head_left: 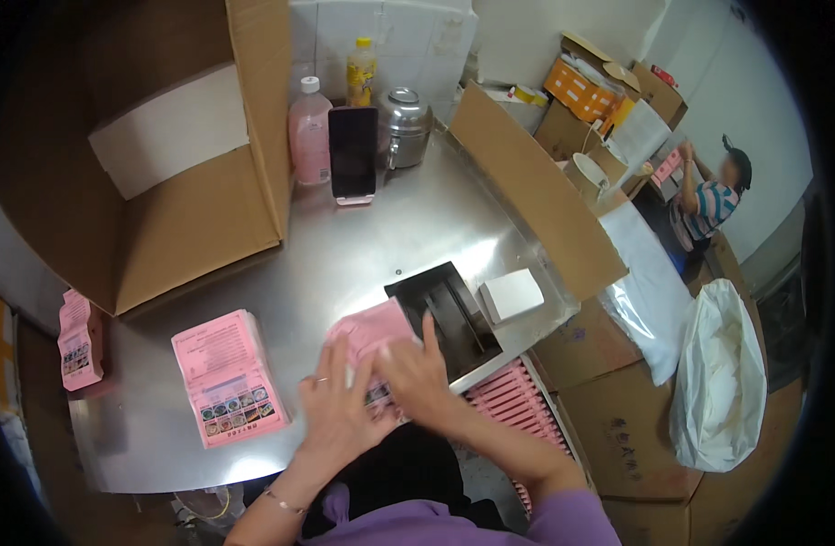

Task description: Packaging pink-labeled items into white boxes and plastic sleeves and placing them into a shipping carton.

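Note:
At the near edge of a steel table (336, 264), a pink printed packet (377, 326) lies tilted under both my hands. My left hand (337, 400) holds its left side, fingers bent over the surface. My right hand (416, 371) grips the right side with thumb and bent fingers, partly blurred, the index finger pointing up. Just beyond the right hand sits a black tray (458, 314), with the packet's upper right corner overlapping its edge. To the left lies a stack of matching pink packets (228, 378). My hands hide much of the held packet's lower part.
An open cardboard box (199, 237) stands at the left, with more pink packets (79, 341) below it. Behind are a pink bottle (310, 136), phone (354, 150) and steel pot (405, 127). A white box (512, 296) adjoins the tray. Another person (709, 205) works at far right.

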Action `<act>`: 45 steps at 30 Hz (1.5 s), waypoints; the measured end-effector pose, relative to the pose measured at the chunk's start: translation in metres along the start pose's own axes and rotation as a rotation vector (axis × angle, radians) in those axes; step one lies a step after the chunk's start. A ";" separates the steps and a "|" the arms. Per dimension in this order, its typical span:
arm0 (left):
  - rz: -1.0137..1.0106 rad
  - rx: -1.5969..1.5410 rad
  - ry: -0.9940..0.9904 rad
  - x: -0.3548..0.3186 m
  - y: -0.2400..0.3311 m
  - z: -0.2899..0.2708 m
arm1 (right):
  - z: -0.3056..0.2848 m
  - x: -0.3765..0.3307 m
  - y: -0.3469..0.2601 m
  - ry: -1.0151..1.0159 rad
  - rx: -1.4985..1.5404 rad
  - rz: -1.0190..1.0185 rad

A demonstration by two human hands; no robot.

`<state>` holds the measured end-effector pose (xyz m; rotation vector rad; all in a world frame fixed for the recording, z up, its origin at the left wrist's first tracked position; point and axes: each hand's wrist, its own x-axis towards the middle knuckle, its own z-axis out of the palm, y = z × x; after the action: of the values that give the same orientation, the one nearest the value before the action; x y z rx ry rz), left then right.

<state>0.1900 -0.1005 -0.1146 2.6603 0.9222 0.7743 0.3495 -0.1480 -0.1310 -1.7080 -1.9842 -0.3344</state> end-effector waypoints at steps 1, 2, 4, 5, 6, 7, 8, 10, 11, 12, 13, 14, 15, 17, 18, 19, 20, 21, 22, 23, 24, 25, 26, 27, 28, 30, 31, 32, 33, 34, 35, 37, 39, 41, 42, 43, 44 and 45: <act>-0.005 -0.016 0.032 0.003 0.006 0.002 | -0.013 0.027 -0.003 -0.121 -0.028 0.000; 0.005 -0.022 0.036 0.005 0.006 0.004 | -0.006 0.032 -0.011 -0.163 -0.123 -0.014; -0.091 0.104 0.091 0.007 -0.002 0.004 | -0.004 0.029 -0.024 -0.203 -0.222 -0.030; -0.094 0.101 0.101 0.007 -0.005 0.001 | -0.017 0.019 -0.030 -0.083 0.093 -0.028; -0.028 0.052 -0.009 0.006 -0.008 -0.006 | -0.028 0.011 -0.027 0.036 0.408 -0.025; 0.036 0.016 -0.119 0.004 -0.009 -0.010 | -0.036 0.010 -0.008 0.017 0.148 0.099; 0.046 0.106 -0.062 -0.002 -0.014 -0.006 | -0.039 0.008 0.014 -0.007 -0.096 0.219; -0.054 0.115 -0.073 -0.005 -0.003 -0.008 | -0.060 0.004 0.055 0.197 -0.491 0.410; -0.142 0.126 -0.059 0.003 0.001 -0.005 | -0.057 -0.008 0.078 0.174 -0.540 0.439; -0.116 0.137 -0.014 0.006 0.003 -0.004 | -0.050 -0.019 0.100 0.148 -0.586 0.469; -0.107 0.128 -0.011 0.006 0.003 -0.004 | -0.046 -0.028 0.111 0.150 -0.599 0.473; -0.058 0.161 0.007 0.006 0.001 -0.005 | -0.044 -0.033 0.121 0.167 -0.546 0.474; -0.010 0.195 0.026 0.007 0.000 -0.005 | -0.043 -0.037 0.129 0.184 -0.493 0.474; 0.024 0.186 0.012 0.008 0.001 -0.015 | -0.050 -0.029 0.125 0.171 -0.415 0.519; 0.068 0.174 0.007 0.007 0.002 -0.019 | -0.052 -0.029 0.122 0.169 -0.347 0.564; 0.066 0.177 0.007 0.007 0.005 -0.022 | -0.051 -0.030 0.122 0.170 -0.343 0.563; 0.003 0.142 -0.112 0.007 0.010 -0.024 | -0.049 -0.034 0.124 0.210 -0.346 0.544; -0.061 0.105 -0.231 0.008 0.013 -0.025 | -0.049 -0.036 0.127 0.250 -0.350 0.525; -0.066 0.112 -0.232 0.005 0.011 -0.021 | -0.051 -0.035 0.126 0.250 -0.341 0.523; -0.016 0.056 -0.230 0.001 0.007 -0.012 | -0.056 -0.032 0.124 0.289 -0.331 0.513; 0.033 0.000 -0.228 -0.003 0.005 -0.008 | -0.060 -0.029 0.121 0.329 -0.321 0.503; 0.033 0.003 -0.226 -0.004 0.003 -0.006 | -0.058 -0.027 0.115 0.332 -0.318 0.502; 0.084 -0.079 -0.214 -0.007 0.002 -0.006 | -0.051 -0.026 0.101 0.303 -0.231 0.354; 0.133 -0.161 -0.201 -0.009 0.000 -0.006 | -0.044 -0.025 0.082 0.274 -0.142 0.205; 0.128 -0.157 -0.203 -0.010 -0.003 -0.009 | -0.036 -0.030 0.050 0.175 -0.031 0.077; -0.032 -0.188 -0.110 -0.005 -0.011 -0.021 | -0.044 -0.038 -0.019 0.028 0.132 -0.160; -0.004 -0.192 -0.115 0.001 -0.015 -0.033 | -0.048 -0.035 -0.042 -0.013 0.200 -0.277; 0.038 -0.144 -0.070 -0.001 -0.015 -0.029 | -0.039 -0.024 -0.038 0.028 0.184 -0.207; 0.080 -0.095 -0.026 -0.002 -0.012 -0.023 | -0.027 -0.010 -0.025 0.069 0.170 -0.137; 0.085 -0.157 -0.077 0.000 -0.002 -0.023 | -0.010 -0.006 -0.010 -0.054 0.074 -0.045; 0.079 -0.144 -0.074 0.001 0.007 -0.020 | 0.001 0.008 -0.001 -0.200 -0.052 0.017; -0.060 -0.131 -0.110 0.005 0.016 -0.014 | 0.027 0.027 0.009 0.098 0.011 0.092; -0.007 -0.085 -0.131 0.002 0.003 -0.033 | 0.027 0.026 0.036 -0.087 0.001 0.163; 0.087 -0.246 -0.183 -0.006 -0.009 -0.051 | 0.026 -0.002 0.070 0.074 0.229 0.415; 0.050 -0.245 -0.184 -0.011 -0.010 -0.057 | 0.016 -0.003 0.079 -0.117 0.095 0.486; 0.051 -0.252 -0.195 -0.015 -0.014 -0.061 | 0.003 -0.005 0.082 -0.320 -0.047 0.565; 0.070 -0.260 -0.113 -0.017 -0.020 -0.065 | -0.008 -0.002 0.078 -0.465 -0.114 0.517; 0.089 -0.271 -0.032 -0.019 -0.027 -0.068 | -0.018 -0.003 0.074 -0.613 -0.180 0.469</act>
<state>0.1262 -0.0885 -0.0751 2.4803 0.6431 0.8097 0.4255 -0.1459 -0.1267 -2.5471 -1.8777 0.2119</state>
